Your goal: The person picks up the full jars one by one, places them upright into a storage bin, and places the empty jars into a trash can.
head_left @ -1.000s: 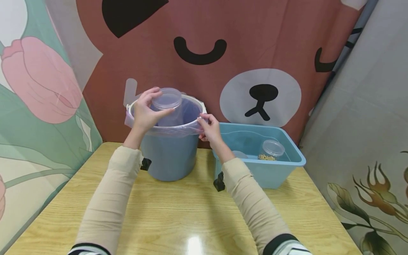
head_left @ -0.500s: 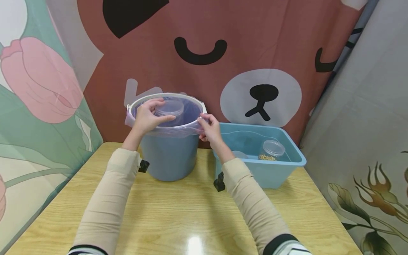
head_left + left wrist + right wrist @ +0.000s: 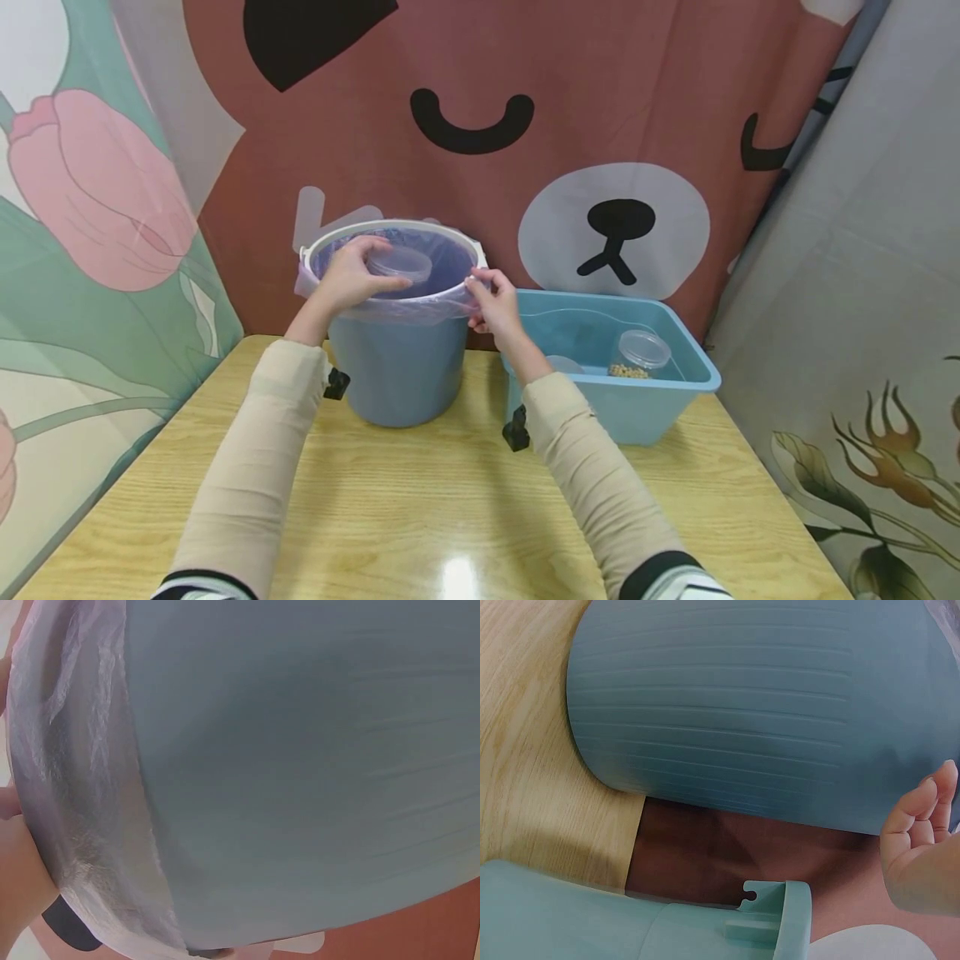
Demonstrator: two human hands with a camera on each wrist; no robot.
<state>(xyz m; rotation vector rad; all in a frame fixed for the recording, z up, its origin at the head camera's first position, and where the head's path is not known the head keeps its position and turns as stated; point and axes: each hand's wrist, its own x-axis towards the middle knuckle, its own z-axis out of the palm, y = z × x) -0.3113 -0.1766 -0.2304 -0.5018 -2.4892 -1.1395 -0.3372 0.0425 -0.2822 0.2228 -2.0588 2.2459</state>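
In the head view my left hand grips a clear plastic jar by its sides, thumb nearest me. The jar is inside the mouth of a blue-grey bucket, and its lower part is hidden. A thin purple plastic bag lines the bucket and folds out over its white rim. At the rim's right side my right hand pinches the bag's edge between thumb and fingers. The left wrist view shows mostly bucket wall and bag.
Right of the bucket stands a light-blue tub. Inside it are a clear lidded jar with yellowish grains and another pale round item. The wooden table backs onto a bear-patterned curtain.
My left hand has lowered the jar from above the rim down into the bucket's mouth. The right hand has stayed at the rim.
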